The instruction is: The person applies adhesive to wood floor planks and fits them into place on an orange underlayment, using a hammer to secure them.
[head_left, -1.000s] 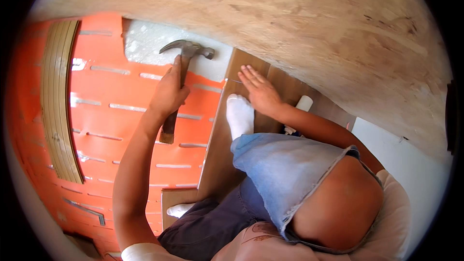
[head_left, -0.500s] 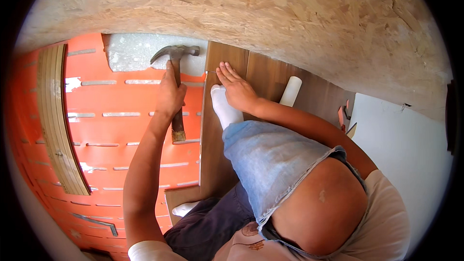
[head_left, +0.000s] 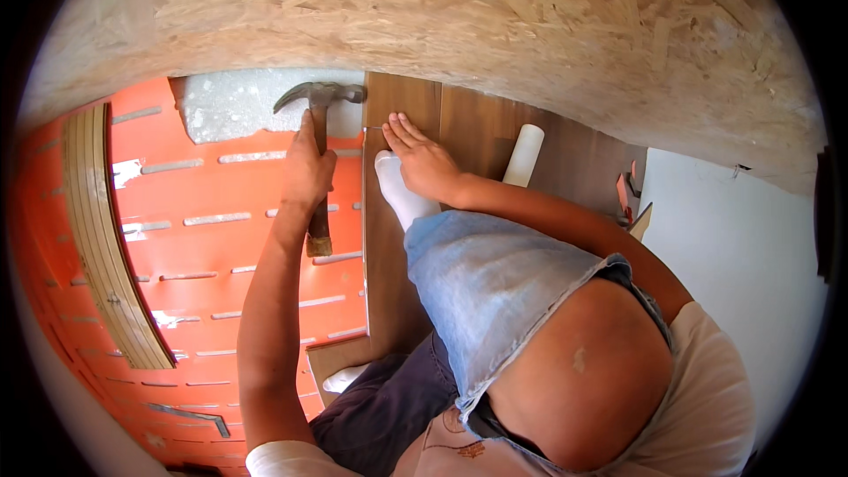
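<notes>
My left hand (head_left: 307,166) is closed around the handle of a claw hammer (head_left: 318,94). The hammer's striking face is at the left edge of the short brown floor plank (head_left: 389,99) beside the board wall; I cannot tell if they touch. My right hand (head_left: 426,166) lies flat, fingers stretched out, over the seam between that plank and the long brown plank (head_left: 389,283) nearer me. Just beside it, my white-socked foot (head_left: 399,190) rests on the long plank.
Orange slotted underlay (head_left: 216,252) covers the left floor, with a bare grey patch (head_left: 225,106) by the chipboard wall (head_left: 424,13). A stack of planks (head_left: 102,238) lies at far left, a metal square (head_left: 199,415) nearer me. A white roll (head_left: 525,155) sits on the laid planks.
The hammer head has come rightward against or close to the short plank's edge, where a small gap showed before. My right hand stays flat on the planks. The view has shifted slightly.
</notes>
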Motion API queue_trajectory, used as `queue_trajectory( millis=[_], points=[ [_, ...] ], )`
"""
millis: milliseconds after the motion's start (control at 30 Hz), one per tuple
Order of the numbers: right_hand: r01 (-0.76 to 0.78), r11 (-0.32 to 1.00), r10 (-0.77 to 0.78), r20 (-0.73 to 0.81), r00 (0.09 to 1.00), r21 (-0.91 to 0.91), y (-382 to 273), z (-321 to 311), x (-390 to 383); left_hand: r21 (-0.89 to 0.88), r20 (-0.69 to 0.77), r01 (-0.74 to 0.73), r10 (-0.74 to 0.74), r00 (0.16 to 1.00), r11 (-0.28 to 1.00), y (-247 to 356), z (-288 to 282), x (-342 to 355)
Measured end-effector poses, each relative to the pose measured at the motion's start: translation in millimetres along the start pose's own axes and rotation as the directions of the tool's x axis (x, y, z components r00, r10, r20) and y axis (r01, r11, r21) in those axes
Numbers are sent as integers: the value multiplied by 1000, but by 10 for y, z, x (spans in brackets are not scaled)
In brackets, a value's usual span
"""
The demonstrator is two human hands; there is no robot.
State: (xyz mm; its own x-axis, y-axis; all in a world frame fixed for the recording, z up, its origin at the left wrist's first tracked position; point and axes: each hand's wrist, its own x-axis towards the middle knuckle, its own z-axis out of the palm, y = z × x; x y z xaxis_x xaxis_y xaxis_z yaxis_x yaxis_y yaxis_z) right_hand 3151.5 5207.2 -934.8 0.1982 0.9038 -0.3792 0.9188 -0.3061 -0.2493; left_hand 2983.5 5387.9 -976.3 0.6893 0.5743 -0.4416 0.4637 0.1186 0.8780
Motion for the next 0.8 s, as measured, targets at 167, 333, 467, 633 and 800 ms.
queue_trajectory(
  millis=[167,333,467,633,800],
  points=[
    [29,998,-31,-33,999,-53,-12,20,-2,-12,-48,-24,24,999,1000,66,13,-44],
    [-2,1000,1,-19,1000,-27,3,-15,-38,19,59,26,-27,998,999,109,-68,-3],
    [28,999,-31,-66,997,-41,-62,30,18,97,-134,-65,77,988,993,-145,45,36],
    [23,998,-28,-95,995,-58,-23,78,-2,28,-31,-13,14,999,1000,-26,-7,-38],
    [31,993,-45,-123,991,-116,-17,83,-18,-19,20,117,-117,993,993,247,-16,-147]
  ],
)
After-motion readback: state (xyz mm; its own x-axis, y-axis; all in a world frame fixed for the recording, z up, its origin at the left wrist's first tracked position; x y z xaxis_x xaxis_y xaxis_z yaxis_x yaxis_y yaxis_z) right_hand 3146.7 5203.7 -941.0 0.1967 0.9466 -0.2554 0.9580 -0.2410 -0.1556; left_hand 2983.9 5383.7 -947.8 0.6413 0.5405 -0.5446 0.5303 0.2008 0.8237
